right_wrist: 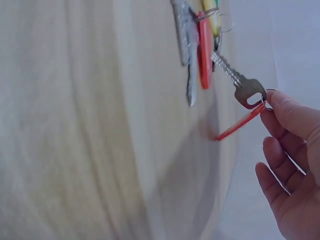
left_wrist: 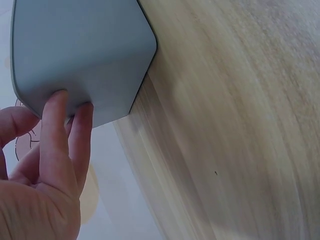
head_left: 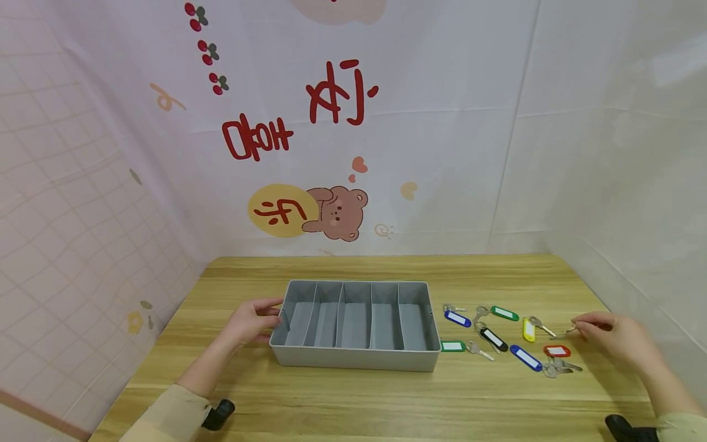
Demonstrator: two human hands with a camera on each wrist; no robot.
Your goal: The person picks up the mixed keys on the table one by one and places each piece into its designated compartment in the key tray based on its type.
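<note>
A grey divided box [head_left: 353,358] stands on the table. At its left end my left hand [head_left: 256,320] touches the outer wall; in the left wrist view two extended fingers [left_wrist: 55,135] lie against that wall and the thumb is close to its edge. Over at the right, my right hand [head_left: 613,337] pinches a key ring between thumb and forefinger. From the ring hang a silver key [right_wrist: 247,91] and a red key tag [right_wrist: 240,122], held up off the wood. Nearest to this hand are another red tag [head_left: 556,351] with keys and a yellow-tagged key [head_left: 541,326].
Between box and right hand lie several tagged keys: a blue tag [head_left: 457,318], a black tag [head_left: 493,339], green tags [head_left: 505,314] and another blue tag [head_left: 526,358]. A green tag [head_left: 453,346] lies close to the box's right side. Printed cloth [head_left: 442,153] hangs behind the table.
</note>
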